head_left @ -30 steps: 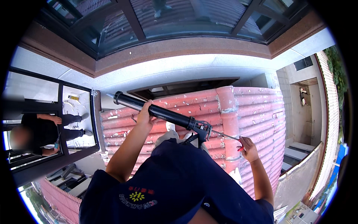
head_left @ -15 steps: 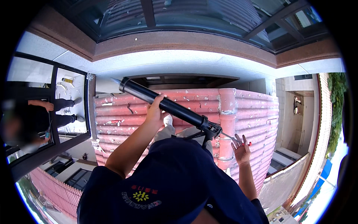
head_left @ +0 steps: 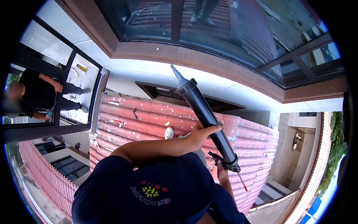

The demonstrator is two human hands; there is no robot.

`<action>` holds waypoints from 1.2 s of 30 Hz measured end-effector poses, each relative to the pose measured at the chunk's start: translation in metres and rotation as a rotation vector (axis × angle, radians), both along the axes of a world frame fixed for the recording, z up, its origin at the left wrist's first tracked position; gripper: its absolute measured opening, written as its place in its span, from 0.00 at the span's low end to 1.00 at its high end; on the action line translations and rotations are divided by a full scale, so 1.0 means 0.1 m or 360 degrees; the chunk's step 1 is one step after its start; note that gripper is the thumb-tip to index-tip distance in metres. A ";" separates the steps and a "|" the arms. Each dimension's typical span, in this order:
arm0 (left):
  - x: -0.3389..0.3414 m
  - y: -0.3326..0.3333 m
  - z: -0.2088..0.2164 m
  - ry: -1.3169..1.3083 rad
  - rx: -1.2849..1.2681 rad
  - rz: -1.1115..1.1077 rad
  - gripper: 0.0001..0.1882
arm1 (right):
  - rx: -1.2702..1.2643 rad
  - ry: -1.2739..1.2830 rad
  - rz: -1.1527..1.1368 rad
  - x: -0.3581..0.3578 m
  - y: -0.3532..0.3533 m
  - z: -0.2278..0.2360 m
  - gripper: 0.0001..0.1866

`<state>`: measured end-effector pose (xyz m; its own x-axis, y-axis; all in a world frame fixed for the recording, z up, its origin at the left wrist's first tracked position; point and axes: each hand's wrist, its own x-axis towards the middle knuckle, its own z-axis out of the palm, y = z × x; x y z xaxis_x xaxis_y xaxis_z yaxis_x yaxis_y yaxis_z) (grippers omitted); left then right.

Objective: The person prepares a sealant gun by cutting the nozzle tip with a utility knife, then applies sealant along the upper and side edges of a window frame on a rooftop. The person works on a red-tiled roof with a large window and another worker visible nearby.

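A long black caulking gun [head_left: 205, 108] slants across the middle of the view, its grey nozzle [head_left: 179, 74] tilted up and left toward the wall under the window. Around the barrel's middle are wrapped the fingers of my left hand [head_left: 201, 136], thumb across the top. At the rear end, my right hand [head_left: 222, 173] is closed at the handle and trigger [head_left: 217, 157], partly hidden by the gun. Behind it sticks out the thin plunger rod [head_left: 243, 182] with a red tip. Nozzle and wall look apart.
I stand on a ridged red roof [head_left: 149, 115] littered with pale scraps; one white shoe [head_left: 169, 133] shows. A brown window ledge [head_left: 209, 61] runs along the far side. Left, a co-worker [head_left: 41, 91] stands by an open dark-framed window [head_left: 61, 74]. The roof drops off at right.
The gun has swung steeper, its nozzle moving right and its rear end nearer me. My left hand has moved right with it. My right hand has gone from the rod's end to the handle.
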<state>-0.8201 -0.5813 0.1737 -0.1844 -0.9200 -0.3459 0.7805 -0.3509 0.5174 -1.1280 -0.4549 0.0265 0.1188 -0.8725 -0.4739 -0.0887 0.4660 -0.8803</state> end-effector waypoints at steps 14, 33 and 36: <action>0.04 -0.20 -0.21 0.0776 -0.0028 -0.0200 0.26 | 0.0217 -0.0492 0.0000 0.05 0.22 0.85 0.40; -0.32 -0.69 -0.53 0.0797 0.0040 -0.0193 0.26 | 0.0578 -0.1023 -0.0132 -0.43 -0.24 0.93 0.31; -0.28 -0.81 -0.52 0.0858 0.0037 -0.0282 0.28 | 0.0480 -0.0714 -0.0198 -0.36 -0.31 0.99 0.27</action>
